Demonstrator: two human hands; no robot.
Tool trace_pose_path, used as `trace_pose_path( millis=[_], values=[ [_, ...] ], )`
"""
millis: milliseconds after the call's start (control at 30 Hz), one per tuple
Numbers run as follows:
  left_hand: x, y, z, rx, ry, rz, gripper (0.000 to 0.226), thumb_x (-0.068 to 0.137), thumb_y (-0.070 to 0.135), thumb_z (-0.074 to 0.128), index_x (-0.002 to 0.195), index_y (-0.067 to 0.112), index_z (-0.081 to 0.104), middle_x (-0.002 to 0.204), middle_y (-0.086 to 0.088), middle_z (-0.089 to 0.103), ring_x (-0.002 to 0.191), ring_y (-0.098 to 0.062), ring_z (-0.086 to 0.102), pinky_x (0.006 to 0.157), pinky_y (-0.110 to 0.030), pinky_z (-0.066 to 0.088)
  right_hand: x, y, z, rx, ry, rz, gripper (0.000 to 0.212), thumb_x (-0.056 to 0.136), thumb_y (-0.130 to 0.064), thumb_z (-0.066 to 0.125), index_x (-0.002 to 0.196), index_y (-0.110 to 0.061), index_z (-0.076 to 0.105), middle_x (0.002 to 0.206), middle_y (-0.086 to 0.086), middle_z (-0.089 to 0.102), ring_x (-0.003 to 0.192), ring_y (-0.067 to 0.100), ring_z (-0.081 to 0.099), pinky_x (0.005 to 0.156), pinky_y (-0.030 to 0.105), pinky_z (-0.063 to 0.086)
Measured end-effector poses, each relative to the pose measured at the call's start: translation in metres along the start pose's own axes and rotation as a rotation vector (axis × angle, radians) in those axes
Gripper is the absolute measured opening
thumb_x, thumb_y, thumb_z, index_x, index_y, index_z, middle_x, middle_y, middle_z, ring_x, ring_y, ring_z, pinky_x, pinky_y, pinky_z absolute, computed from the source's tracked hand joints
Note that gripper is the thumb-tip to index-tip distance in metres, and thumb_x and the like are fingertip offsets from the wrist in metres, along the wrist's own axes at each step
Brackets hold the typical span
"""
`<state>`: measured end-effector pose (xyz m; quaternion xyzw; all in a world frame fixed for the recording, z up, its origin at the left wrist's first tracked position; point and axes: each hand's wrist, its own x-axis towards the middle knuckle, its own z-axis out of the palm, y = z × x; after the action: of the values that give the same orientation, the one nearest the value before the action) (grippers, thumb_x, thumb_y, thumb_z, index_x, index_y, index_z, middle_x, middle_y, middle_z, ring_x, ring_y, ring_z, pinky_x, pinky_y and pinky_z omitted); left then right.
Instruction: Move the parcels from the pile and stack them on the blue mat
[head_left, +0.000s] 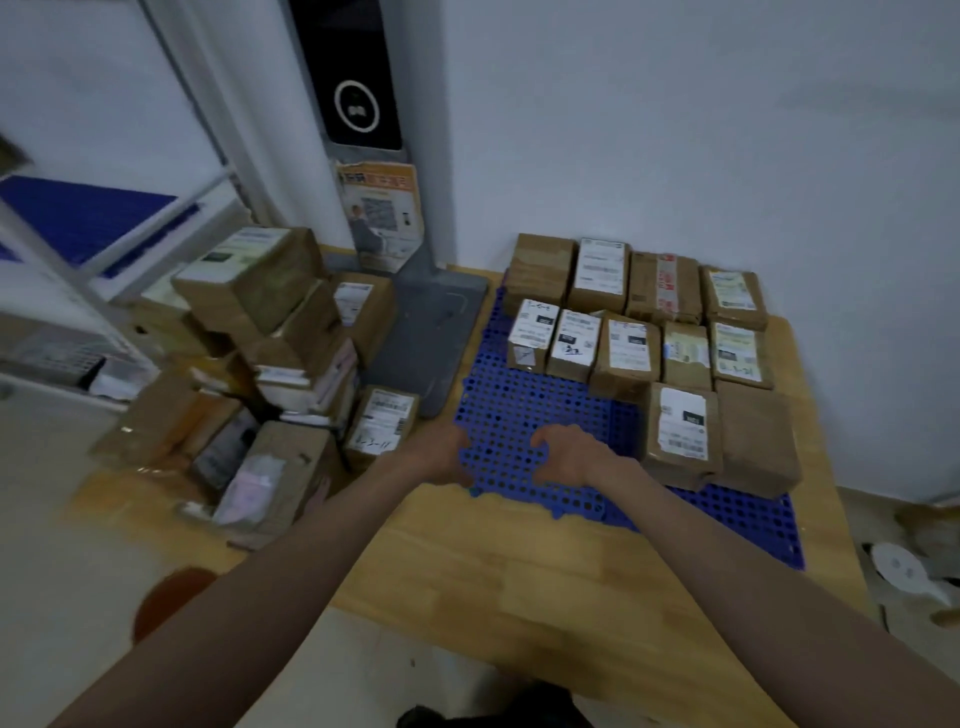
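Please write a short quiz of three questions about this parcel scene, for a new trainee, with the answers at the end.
1. True or false: both hands are carrying a parcel.
2. On which side of the blue mat does the pile of parcels lie? A) left B) right C) behind it
3. Fill in: the parcels on the mat fill its far and ____ parts, while the near left part is bare.

Key:
1. False. The left hand and right hand hold no parcel; they are at the mat's near left part, and the fingers look curled.
2. A.
3. Right.
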<state>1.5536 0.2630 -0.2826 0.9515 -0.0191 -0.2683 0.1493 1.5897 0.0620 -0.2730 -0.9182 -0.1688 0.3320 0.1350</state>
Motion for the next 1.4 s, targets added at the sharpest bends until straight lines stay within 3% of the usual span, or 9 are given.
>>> trace_pose_path(
  millis=[200, 333, 533, 667, 800, 1000, 1100, 1233, 1400],
  values=[
    [-0.045, -0.069, -0.006, -0.020, 0.064, -0.098, 0.060, 0.075, 0.038, 0.079, 0.126, 0.019, 0.055, 0.126, -0.003, 0.059, 0.113, -0.023, 0.057, 0.085, -0.034, 0.048, 0.013, -0.071, 0.031, -0.032, -0.025, -0.043, 0.065, 0.089, -0.031, 0.068, 0.145, -0.016, 0.039, 0.147, 0.007, 0.041, 0.126, 0.025, 0.049, 0.103, 0.041, 0.045],
    [-0.069, -0.117, -0.003, -0.039, 0.082, -0.157, 0.053, 0.079, 0.035, 0.076, 0.125, 0.018, 0.056, 0.126, -0.005, 0.056, 0.112, -0.023, 0.055, 0.088, -0.033, 0.047, 0.020, -0.114, 0.054, 0.028, -0.039, -0.054, 0.059, 0.088, -0.029, 0.066, 0.142, -0.017, 0.043, 0.135, 0.008, 0.050, 0.098, 0.023, 0.060, 0.080, 0.039, 0.058],
    [-0.100, -0.173, 0.002, -0.023, 0.103, -0.239, 0.059, 0.078, 0.031, 0.077, 0.129, 0.016, 0.051, 0.130, -0.008, 0.044, 0.119, -0.026, 0.049, 0.095, -0.038, 0.047, 0.028, -0.167, 0.089, 0.081, -0.089, -0.078, 0.062, 0.087, -0.025, 0.064, 0.144, -0.015, 0.040, 0.131, 0.010, 0.050, 0.091, 0.021, 0.059, 0.071, 0.034, 0.056],
    [-0.114, -0.201, 0.008, -0.058, 0.111, -0.333, 0.078, 0.075, 0.030, 0.080, 0.139, 0.013, 0.040, 0.145, -0.011, 0.029, 0.126, -0.030, 0.044, 0.100, -0.043, 0.046, 0.035, -0.194, 0.106, 0.095, -0.148, -0.080, 0.068, 0.088, -0.024, 0.063, 0.147, -0.012, 0.032, 0.123, 0.011, 0.056, 0.096, 0.027, 0.064, 0.073, 0.038, 0.057],
    [-0.119, -0.222, 0.016, -0.133, 0.117, -0.389, 0.102, 0.071, 0.025, 0.084, 0.150, 0.013, 0.021, 0.153, -0.013, 0.019, 0.139, -0.036, 0.031, 0.108, -0.045, 0.039, 0.045, -0.216, 0.122, 0.095, -0.188, -0.098, 0.062, 0.085, -0.025, 0.063, 0.139, -0.006, 0.040, 0.109, 0.012, 0.063, 0.092, 0.030, 0.067, 0.073, 0.044, 0.059],
    [-0.116, -0.236, 0.023, -0.155, 0.208, -0.419, 0.117, 0.068, 0.024, 0.087, 0.153, 0.009, 0.007, 0.157, -0.016, 0.015, 0.145, -0.037, 0.014, 0.117, -0.046, 0.026, 0.064, -0.240, 0.131, 0.153, -0.192, -0.166, 0.063, 0.081, -0.034, 0.064, 0.138, -0.016, 0.042, 0.092, -0.004, 0.053, 0.080, 0.022, 0.063, 0.058, 0.035, 0.058],
    [-0.113, -0.241, 0.028, -0.182, 0.179, -0.460, 0.125, 0.069, 0.024, 0.087, 0.154, 0.006, -0.003, 0.159, -0.017, 0.008, 0.147, -0.038, 0.010, 0.118, -0.046, 0.024, 0.075, -0.251, 0.140, 0.207, -0.171, -0.158, 0.060, 0.082, -0.037, 0.067, 0.134, -0.021, 0.041, 0.094, -0.005, 0.056, 0.081, 0.021, 0.064, 0.061, 0.034, 0.059],
    [-0.113, -0.246, 0.039, -0.258, 0.158, -0.459, 0.130, 0.068, 0.018, 0.087, 0.153, 0.006, -0.011, 0.159, -0.016, 0.012, 0.146, -0.036, 0.019, 0.115, -0.048, 0.029, 0.086, -0.259, 0.154, 0.206, -0.169, -0.168, 0.070, 0.083, -0.039, 0.069, 0.139, -0.015, 0.036, 0.118, 0.007, 0.061, 0.095, 0.025, 0.064, 0.067, 0.030, 0.053],
    [-0.117, -0.250, 0.043, -0.298, 0.204, -0.447, 0.106, 0.067, 0.014, 0.086, 0.147, 0.008, 0.016, 0.145, -0.014, 0.041, 0.130, -0.032, 0.048, 0.103, -0.046, 0.045, 0.091, -0.259, 0.165, 0.234, -0.140, -0.156, 0.079, 0.083, -0.030, 0.072, 0.145, -0.006, 0.030, 0.132, 0.012, 0.055, 0.118, 0.029, 0.056, 0.094, 0.037, 0.052]
  ],
)
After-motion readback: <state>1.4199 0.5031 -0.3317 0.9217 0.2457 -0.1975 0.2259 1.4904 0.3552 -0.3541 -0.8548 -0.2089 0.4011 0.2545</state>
